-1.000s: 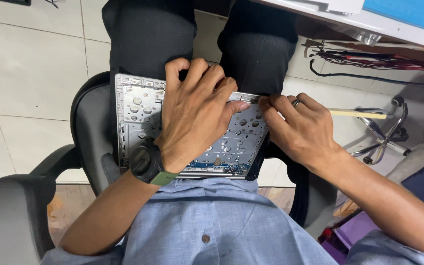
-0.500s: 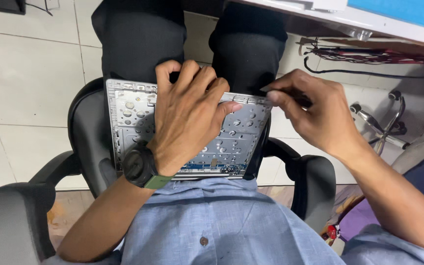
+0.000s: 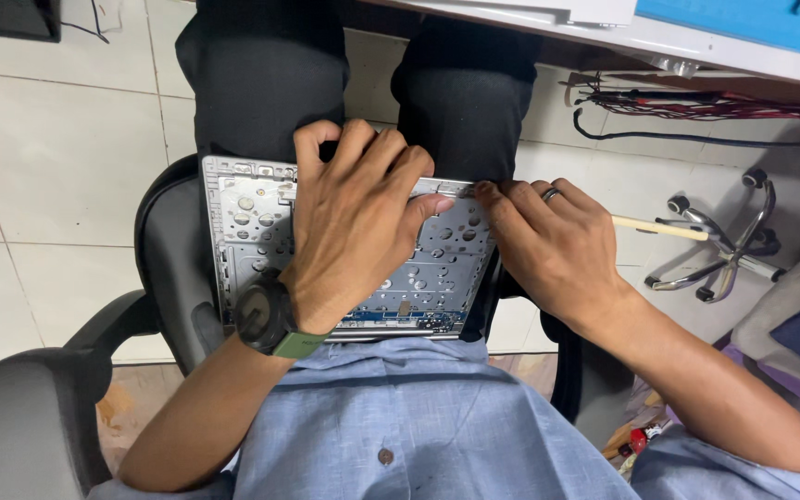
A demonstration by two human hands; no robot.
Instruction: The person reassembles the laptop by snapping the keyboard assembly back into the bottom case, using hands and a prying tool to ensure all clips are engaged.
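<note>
**Prying at the top edge of a laptop shell on your lap**

The grey laptop shell (image 3: 261,231), inner side up with its screw posts and a blue board strip along the near edge, lies across the person's lap on a grey office chair (image 3: 20,407). The left hand (image 3: 354,231), with a black watch (image 3: 266,319) on the wrist, is spread flat over the middle of it, fingers reaching to the far edge, pinning it down. The right hand (image 3: 553,245), wearing a ring, is curled around a pale wooden stick (image 3: 659,228), fingertips pressed at the top right edge of the shell, just beside the left fingertips. Can't see the stick's tip, it's hidden under the hand.

My take on doing this well: keep that flat hand close to the working spot so the panel doesn't flex, work the tool shallow and sideways along the seam rather than levering hard, and mind the board strip. A lap is wobbly, so go slow. The worktop (image 3: 696,42) is right there above the knees.
</note>
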